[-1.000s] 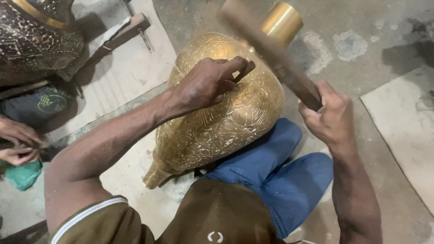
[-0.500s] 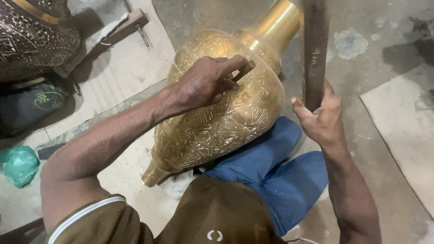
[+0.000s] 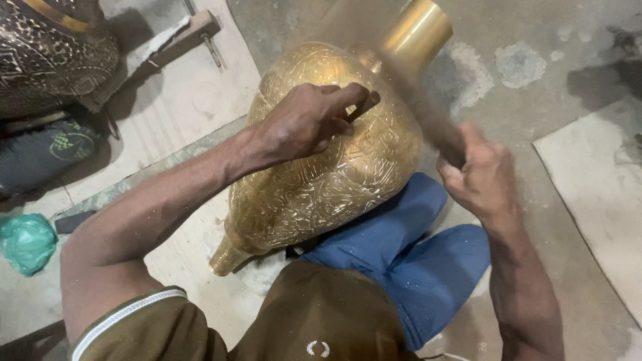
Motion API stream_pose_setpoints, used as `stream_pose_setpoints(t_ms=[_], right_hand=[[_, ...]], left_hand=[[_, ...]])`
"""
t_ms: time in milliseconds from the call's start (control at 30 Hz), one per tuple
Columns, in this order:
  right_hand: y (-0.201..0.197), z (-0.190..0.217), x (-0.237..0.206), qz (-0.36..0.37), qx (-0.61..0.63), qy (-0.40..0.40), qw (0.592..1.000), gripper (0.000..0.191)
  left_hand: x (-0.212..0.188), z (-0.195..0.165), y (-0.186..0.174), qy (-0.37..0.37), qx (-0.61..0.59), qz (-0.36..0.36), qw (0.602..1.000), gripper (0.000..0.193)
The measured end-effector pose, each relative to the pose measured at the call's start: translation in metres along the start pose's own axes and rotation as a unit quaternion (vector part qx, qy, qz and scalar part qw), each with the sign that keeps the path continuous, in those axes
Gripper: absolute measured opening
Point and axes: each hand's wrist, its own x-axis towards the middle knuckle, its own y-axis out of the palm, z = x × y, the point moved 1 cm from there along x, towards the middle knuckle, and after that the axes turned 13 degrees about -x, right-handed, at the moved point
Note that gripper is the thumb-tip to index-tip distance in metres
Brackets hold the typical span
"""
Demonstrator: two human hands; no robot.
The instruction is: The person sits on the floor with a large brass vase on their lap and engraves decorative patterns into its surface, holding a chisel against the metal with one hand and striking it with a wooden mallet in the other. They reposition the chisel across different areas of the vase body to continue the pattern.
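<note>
Grey, stained concrete floor (image 3: 535, 67) with pale cardboard sheets (image 3: 595, 174) laid flat.

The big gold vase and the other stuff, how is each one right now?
Gold vase: lying on its side across the person's lap.
Chisel: pinched in the left hand, tip on the vase.
Stick: blurred mid-swing in the right hand.
Dark vase: resting on the floor.
Green bag: crumpled.

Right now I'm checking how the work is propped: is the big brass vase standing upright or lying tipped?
Tipped. The brass vase lies on its side across the blue-clad leg, neck pointing away, foot toward the floor.
</note>
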Motion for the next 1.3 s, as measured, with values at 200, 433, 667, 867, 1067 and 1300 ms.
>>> stream_pose_setpoints(t_ms=[200,433,667,867,1067,1300], right_hand=[[-0.011,0.012,0.004,-0.024,0.147,0.066,0.987,0.044],[-0.014,0.016,0.004,-0.036,0.15,0.059,0.986,0.037],[-0.012,0.004,0.001,-0.007,0.014,0.015,1.0,0.036],[-0.016,0.006,0.002,-0.037,0.091,0.043,0.994,0.035],[-0.017,0.018,0.003,-0.031,0.135,0.054,0.989,0.038],[-0.019,0.011,0.001,-0.021,0.104,0.077,0.991,0.035]], left_hand=[[0.001,-0.001,0.001,-0.006,0.004,0.001,1.0,0.024],[0.001,-0.001,-0.001,-0.01,0.009,0.004,1.0,0.03],[0.001,0.0,-0.001,-0.005,0.009,0.004,1.0,0.023],[-0.003,0.001,-0.001,-0.001,0.003,0.008,1.0,0.029],[-0.001,0.003,-0.001,-0.032,-0.006,0.017,0.999,0.022],[-0.006,0.005,0.0,0.01,-0.031,0.006,0.999,0.023]])
